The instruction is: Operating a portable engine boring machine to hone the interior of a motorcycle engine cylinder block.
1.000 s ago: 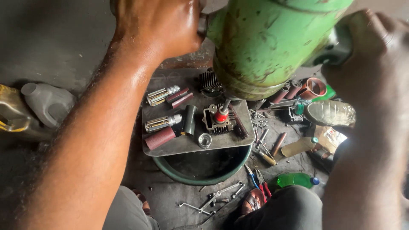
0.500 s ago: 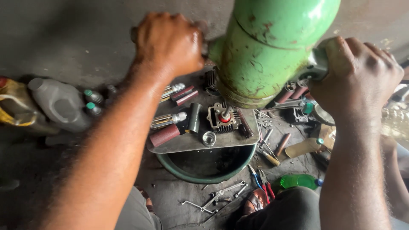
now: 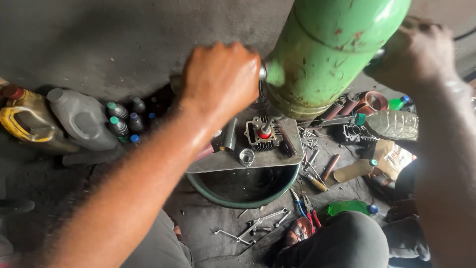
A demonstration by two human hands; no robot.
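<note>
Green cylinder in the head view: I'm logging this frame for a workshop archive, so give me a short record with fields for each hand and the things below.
Held thing: green cylinder, chipped paint, raised above the floor
Left hand: fist closed at the cylinder's left side, grip on a metal fitting
Right hand: closed at the cylinder's right side; what it holds is hidden
Below: metal tray of engine parts lying across a green basin
Floor, left: grey jug, yellow jug, small bottles
Floor, front: wrenches, pliers

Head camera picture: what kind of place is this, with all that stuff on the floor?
Probably a small repair workshop for engines. A finned engine part sits on a metal sheet over a green basin, wrenches lie on the dirty floor, and oil jugs stand nearby.
</note>
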